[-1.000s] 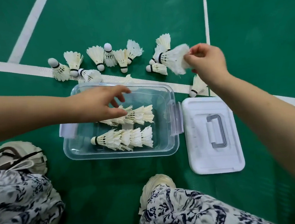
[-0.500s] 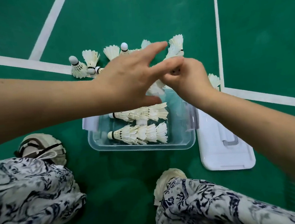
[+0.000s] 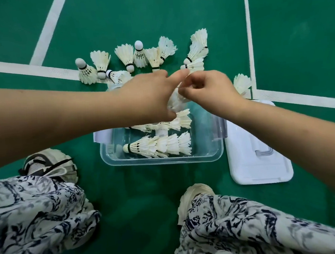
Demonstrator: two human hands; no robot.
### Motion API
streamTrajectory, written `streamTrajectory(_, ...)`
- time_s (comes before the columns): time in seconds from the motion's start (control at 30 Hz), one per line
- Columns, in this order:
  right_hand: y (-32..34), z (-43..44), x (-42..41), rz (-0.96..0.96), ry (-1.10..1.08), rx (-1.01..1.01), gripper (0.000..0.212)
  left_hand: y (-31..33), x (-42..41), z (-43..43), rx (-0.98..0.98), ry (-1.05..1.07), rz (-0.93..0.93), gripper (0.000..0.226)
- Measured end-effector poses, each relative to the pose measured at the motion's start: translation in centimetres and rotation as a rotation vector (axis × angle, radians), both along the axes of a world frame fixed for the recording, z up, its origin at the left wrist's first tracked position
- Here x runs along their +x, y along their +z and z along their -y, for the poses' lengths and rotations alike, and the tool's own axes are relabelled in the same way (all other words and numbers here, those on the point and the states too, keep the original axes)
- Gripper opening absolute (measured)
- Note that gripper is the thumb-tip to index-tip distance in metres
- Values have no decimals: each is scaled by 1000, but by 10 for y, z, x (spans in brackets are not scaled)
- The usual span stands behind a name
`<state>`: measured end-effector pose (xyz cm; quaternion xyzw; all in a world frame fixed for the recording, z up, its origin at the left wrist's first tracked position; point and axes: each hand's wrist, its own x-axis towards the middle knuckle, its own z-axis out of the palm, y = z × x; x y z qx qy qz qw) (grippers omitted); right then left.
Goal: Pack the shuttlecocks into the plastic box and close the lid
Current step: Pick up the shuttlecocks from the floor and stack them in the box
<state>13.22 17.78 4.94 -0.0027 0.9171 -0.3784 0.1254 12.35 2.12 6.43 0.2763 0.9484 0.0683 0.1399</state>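
A clear plastic box (image 3: 214, 153) sits open on the green court floor with two nested rows of white shuttlecocks (image 3: 160, 146) lying in it. Above its far edge my left hand (image 3: 150, 96) and my right hand (image 3: 209, 89) meet around one white shuttlecock (image 3: 175, 102); both hands have fingers on it, and much of it is hidden between them. Several loose shuttlecocks (image 3: 139, 55) lie beyond the box along the white line. One more shuttlecock (image 3: 241, 83) lies right of my right hand. The white lid (image 3: 257, 160) lies flat to the right of the box.
My two shoes (image 3: 47, 166) and patterned trouser legs (image 3: 240, 227) are close in front of the box. White court lines (image 3: 248, 30) cross the floor behind the shuttlecocks.
My right hand brought a shuttlecock from the far right to above the box. My left hand rose out of the box to meet it, and its fingers have closed onto the shuttlecock.
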Motion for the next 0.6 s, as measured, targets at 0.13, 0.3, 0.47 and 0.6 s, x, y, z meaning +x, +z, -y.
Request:
streamTrajectory(0.13, -13, -22, -4, 15, -129, -70, 12, -26, -3, 4, 165, 386, 517, 79)
streamTrajectory(0.3, -22, -33, -3, 37, -178, -144, 14, -75, 4, -10, 541, 816, 874, 62)
streamTrajectory(0.47, -25, -36, -2, 24, -172, -189, 15, -106, 9, -34, 715, 1005, 895, 40)
streamTrajectory(0.6, -27, -39, 1, 33, -150, -214, 17, -119, 14, -50, 493, 929, 705, 61)
